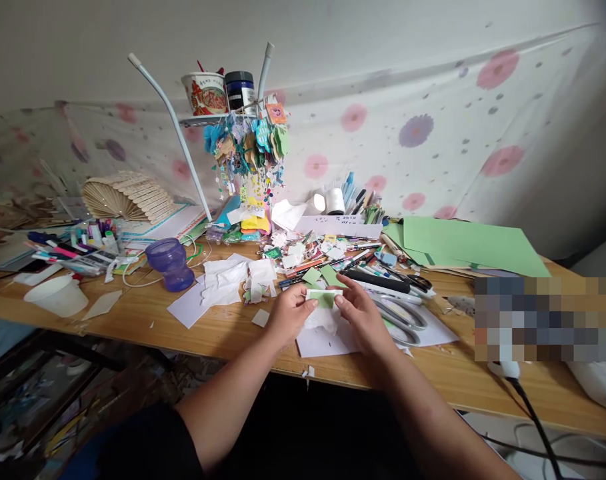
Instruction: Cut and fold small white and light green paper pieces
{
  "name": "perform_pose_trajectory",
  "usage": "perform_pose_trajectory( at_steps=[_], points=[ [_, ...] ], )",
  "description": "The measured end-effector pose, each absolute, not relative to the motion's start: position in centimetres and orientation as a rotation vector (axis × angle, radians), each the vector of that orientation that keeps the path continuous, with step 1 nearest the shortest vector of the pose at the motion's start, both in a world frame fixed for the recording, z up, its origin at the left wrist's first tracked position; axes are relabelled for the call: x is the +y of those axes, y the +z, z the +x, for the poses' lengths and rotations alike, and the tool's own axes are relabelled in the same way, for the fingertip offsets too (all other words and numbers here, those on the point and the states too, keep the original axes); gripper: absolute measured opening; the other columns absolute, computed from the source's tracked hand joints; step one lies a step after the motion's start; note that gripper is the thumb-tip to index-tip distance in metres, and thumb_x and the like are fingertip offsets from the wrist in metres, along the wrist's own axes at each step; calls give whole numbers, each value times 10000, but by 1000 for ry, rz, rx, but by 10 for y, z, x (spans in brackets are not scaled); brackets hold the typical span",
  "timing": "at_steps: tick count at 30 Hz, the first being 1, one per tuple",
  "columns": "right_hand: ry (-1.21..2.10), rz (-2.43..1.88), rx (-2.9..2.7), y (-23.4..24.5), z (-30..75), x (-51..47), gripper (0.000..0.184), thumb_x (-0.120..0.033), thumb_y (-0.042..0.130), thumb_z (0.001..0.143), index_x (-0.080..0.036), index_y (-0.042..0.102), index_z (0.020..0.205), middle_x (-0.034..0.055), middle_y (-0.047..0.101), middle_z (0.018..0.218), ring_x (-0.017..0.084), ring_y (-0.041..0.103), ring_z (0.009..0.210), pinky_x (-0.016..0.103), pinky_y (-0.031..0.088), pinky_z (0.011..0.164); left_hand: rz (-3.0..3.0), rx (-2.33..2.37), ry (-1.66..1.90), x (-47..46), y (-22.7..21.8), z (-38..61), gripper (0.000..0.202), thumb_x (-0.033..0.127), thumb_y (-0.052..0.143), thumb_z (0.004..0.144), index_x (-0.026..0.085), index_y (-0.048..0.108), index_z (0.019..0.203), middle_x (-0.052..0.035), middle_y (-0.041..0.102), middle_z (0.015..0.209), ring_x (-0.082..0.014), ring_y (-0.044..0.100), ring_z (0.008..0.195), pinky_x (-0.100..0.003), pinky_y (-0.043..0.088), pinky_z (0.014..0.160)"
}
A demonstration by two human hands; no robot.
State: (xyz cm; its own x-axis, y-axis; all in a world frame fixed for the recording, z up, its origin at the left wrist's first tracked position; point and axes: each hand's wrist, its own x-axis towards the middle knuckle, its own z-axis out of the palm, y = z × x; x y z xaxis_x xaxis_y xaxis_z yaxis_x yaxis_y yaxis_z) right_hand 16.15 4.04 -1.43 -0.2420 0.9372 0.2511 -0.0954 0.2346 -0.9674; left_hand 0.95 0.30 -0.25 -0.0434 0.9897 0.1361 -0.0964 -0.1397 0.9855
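Between my two hands is a small green paper piece point(325, 301) with white paper point(319, 320) along its top edge and hanging below it. My left hand point(293, 312) pinches its left end between thumb and fingers. At the right end, my right hand point(360, 310) grips it with the thumb in front, the index finger stretched out above. Under the hands lies a white sheet point(327, 345). Scissors with grey handles point(400, 323) rest just right of my right hand. Small green paper squares point(311, 275) lie just beyond my fingers.
Torn white paper point(225, 280) and a purple cup point(170, 265) are to the left, with a white cup point(57, 295) farther out. Pens and scraps point(327, 250) crowd the middle. Green sheets point(463, 247) lie at back right. A rack point(203, 121) holds hanging paper charms.
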Motion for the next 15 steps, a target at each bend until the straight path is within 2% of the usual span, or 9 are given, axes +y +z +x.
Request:
perform_pose_trajectory(
  at_steps=[3,7,11,13,15],
  points=[
    [1322,-804,-1384,-15,161,42,402,-388,682,705,-209,574,1048,-41,490,648,120,477,567,241,387,509,1202,1075,1388,0,0,11,186,281,637,716,170,559,844,-19,667,765,-149,614,694,-265,455,671],
    [1206,-785,-1485,-9,166,45,330,-322,687,690,-233,552,978,-61,449,631,119,442,563,237,362,510,1202,1148,1299,-3,11,7,226,292,668,685,168,584,854,-9,658,696,-136,591,609,-242,438,584],
    [1034,-765,-1840,14,171,43,269,-238,647,703,-230,558,957,-73,409,609,112,414,548,242,358,529,1237,1180,1097,-1,31,-2,284,295,735,607,144,645,830,-22,642,655,-131,569,571,-236,425,535],
    [956,-757,-1988,27,171,42,267,-205,633,704,-228,565,961,-75,411,607,107,416,545,237,358,534,1274,1164,974,1,40,-5,252,289,750,578,138,652,755,-8,612,593,-126,550,532,-238,423,510],
    [938,-740,-2055,36,174,42,295,-226,624,720,-230,555,1007,-62,477,636,113,466,566,236,386,549,1317,1167,911,2,44,-6,215,303,748,569,143,620,635,19,555,514,-115,520,484,-237,421,484]
  ],
)
